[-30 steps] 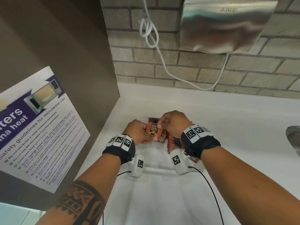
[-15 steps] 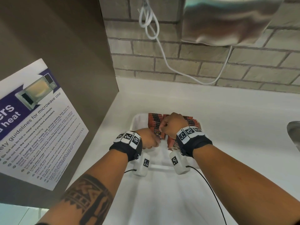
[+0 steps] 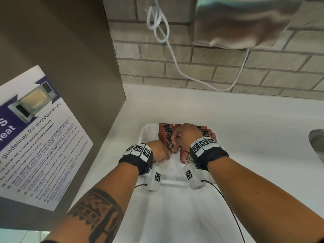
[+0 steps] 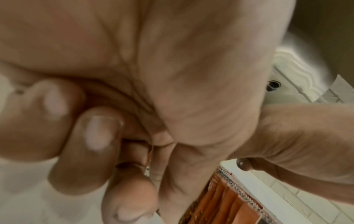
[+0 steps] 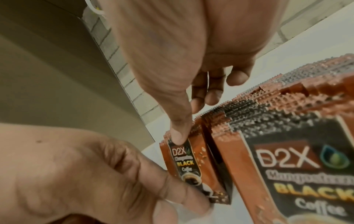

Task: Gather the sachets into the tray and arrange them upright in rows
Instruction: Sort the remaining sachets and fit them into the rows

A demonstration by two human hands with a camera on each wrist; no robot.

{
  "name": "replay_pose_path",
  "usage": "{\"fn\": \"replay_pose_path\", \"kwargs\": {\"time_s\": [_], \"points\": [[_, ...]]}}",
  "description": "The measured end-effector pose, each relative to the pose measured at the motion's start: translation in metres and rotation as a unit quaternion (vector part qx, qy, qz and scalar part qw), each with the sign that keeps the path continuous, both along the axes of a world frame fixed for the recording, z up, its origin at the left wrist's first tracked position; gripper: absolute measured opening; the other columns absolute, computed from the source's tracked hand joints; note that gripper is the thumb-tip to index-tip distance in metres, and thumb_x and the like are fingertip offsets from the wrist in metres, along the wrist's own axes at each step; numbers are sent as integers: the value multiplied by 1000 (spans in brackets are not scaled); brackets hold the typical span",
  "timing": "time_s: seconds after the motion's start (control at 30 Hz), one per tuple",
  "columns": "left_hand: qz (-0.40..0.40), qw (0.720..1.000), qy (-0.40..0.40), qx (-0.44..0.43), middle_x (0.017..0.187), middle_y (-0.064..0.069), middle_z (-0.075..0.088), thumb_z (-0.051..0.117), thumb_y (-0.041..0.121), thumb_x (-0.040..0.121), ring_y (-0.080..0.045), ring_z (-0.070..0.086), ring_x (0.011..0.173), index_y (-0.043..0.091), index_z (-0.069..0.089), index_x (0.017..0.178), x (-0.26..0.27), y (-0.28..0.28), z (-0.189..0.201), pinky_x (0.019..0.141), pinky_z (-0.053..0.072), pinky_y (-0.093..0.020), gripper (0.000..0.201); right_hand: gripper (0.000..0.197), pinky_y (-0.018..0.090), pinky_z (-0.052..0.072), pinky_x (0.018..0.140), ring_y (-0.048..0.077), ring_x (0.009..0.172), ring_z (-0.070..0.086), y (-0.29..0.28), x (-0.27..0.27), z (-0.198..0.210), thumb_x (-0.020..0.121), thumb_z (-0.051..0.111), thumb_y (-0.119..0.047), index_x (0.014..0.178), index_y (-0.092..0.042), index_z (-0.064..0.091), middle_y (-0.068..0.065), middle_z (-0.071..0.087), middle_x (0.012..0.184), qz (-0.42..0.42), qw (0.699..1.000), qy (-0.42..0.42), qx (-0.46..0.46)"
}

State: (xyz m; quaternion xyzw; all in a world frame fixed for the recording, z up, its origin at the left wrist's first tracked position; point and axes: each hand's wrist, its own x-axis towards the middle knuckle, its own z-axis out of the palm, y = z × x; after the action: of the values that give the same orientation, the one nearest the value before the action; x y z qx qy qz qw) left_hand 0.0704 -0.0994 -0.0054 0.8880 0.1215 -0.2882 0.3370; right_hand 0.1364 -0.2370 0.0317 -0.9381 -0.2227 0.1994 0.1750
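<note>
On the white desk (image 3: 245, 130), the tray (image 3: 145, 132) holds two upright rows of sachets (image 3: 165, 131) at its far end. The right hand (image 3: 185, 135) pinches the front sachet (image 5: 184, 163) by its top edge; the left hand (image 3: 157, 152) pinches its lower corner. The tray's near half lies bare.

Both forearms are extending from the bottom of the head view toward frame centre, each wrist wearing a black strap. The left hand (image 3: 158, 151) is sitting lower left of centre, fingers curling tightly toward the palm. The right hand (image 3: 186, 135) is sitting just above and right of it, thumb (image 5: 178, 133) pointing downward, fingers curling.
</note>
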Motion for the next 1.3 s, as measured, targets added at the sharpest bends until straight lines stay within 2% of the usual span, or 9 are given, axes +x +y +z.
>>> {"fn": "replay_pose_path", "kwargs": {"time_s": [0.27, 0.37, 0.47, 0.57, 0.63, 0.7, 0.8, 0.93, 1.3], "points": [[5, 1000, -26, -12, 69, 2, 63, 64, 20, 93, -12, 51, 58, 18, 73, 116, -6, 1, 6, 63, 45, -22, 24, 16, 25, 52, 77, 10, 89, 65, -11, -1, 3, 87, 69, -17, 78, -31, 72, -20, 61, 78, -54, 994, -13, 98], [6, 996, -90, -22, 76, 12, 66, 62, 17, 93, -11, 62, 80, 20, 76, 111, -9, 12, 12, 78, 46, -21, 22, 16, 18, 43, 74, 4, 83, 60, -34, 0, 8, 92, 61, -19, 88, -27, 75, -22, 61, 81, -100, 985, -30, 134], [57, 980, -189, -26, 97, 11, 72, 61, 13, 93, -12, 65, 96, 22, 79, 94, -13, 27, 15, 88, 46, -20, 21, 19, 16, 37, 66, -3, 75, 54, -70, -1, 6, 96, 56, -28, 80, -33, 66, -22, 61, 83, -165, 972, -70, 149], [99, 955, -279, 10, 95, 11, 67, 61, 11, 93, -10, 62, 92, 25, 77, 93, -16, 39, 13, 81, 40, -14, 21, 11, 23, 38, 73, 9, 82, 59, -107, -4, -9, 93, 60, -29, 85, -31, 67, -12, 67, 95, -252, 946, -75, 187], [128, 941, -311, 29, 103, 5, 62, 62, 11, 92, -13, 59, 95, 26, 75, 96, -18, 44, 9, 87, 39, -18, 20, 8, 25, 39, 77, 16, 87, 59, -124, -8, -20, 93, 62, -28, 99, -28, 67, -2, 68, 106, -297, 931, -77, 197], [188, 923, -333, 47, 113, -4, 57, 63, 11, 91, -21, 57, 103, 24, 73, 99, -18, 50, 3, 95, 42, -27, 18, 22, 27, 41, 83, 21, 95, 61, -135, -12, -33, 94, 63, -28, 115, -21, 64, 3, 66, 114, -329, 922, -54, 197], [265, 926, -263, 53, 129, -12, 56, 60, 16, 91, -31, 57, 115, 19, 63, 121, -15, 56, -4, 98, 45, -33, 30, 33, 39, 49, 96, 27, 104, 64, -144, -17, -53, 97, 58, -32, 127, -17, 58, 5, 67, 117, -360, 912, 20, 195], [275, 944, -181, 4, 139, -14, 56, 55, 13, 95, -32, 55, 123, 10, 54, 138, -12, 60, -8, 102, 45, -35, 43, 26, 48, 56, 92, 27, 91, 69, -146, -21, -63, 98, 54, -28, 121, -19, 64, 6, 70, 111, -377, 896, 75, 222], [303, 937, -140, -108, 141, -12, 57, 51, 4, 91, -32, 54, 128, 11, 56, 140, -7, 72, -10, 111, 43, -45, 50, 18, 49, 55, 93, 29, 93, 67, -144, -23, -65, 100, 53, -22, 111, -20, 66, 8, 71, 108, -368, 901, 72, 216]]}}
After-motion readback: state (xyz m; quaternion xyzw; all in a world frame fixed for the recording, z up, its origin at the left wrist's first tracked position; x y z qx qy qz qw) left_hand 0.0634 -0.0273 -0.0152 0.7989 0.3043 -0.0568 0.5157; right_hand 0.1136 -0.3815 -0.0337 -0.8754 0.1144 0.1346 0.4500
